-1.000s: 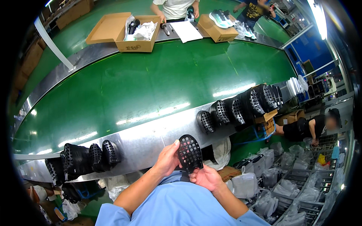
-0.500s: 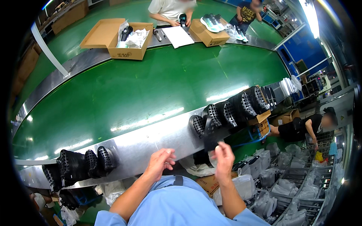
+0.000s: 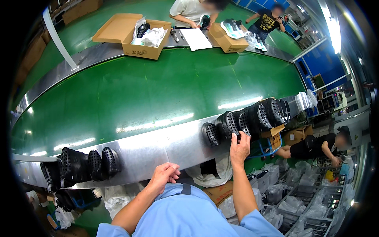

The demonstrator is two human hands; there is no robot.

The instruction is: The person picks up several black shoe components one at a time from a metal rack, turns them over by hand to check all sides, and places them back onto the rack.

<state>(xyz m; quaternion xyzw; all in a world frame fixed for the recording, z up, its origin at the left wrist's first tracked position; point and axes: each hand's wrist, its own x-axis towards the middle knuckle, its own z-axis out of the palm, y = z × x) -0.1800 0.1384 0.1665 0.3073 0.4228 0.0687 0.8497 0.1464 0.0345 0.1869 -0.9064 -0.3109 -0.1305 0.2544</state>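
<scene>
Black soles with a pattern of round dots stand on edge in stacks [image 3: 227,125] along the right part of the metal strip. My right hand [image 3: 239,149] reaches up to this row. Its thumb and fingertips close on the lower end of a black sole [image 3: 233,128], partly hidden among its neighbours. My left hand [image 3: 165,175] hovers in front of my belly, near the strip's front edge, its fingers curled in with nothing visible in them. More stacks of the same black soles [image 3: 75,166] stand at the strip's left end.
Beyond the metal strip [image 3: 158,148] lies a wide green belt [image 3: 158,91]. An opened shoebox [image 3: 142,51], white paper [image 3: 195,39] and a box with shoes on top [image 3: 227,41] line the far side, where a person handles a shoe. Racks of bagged items [image 3: 312,193] stand at right.
My right hand has moved up and forward, bringing the black sole it carried into the row of stacks. My left hand has curled its fingers. The view has shifted slightly.
</scene>
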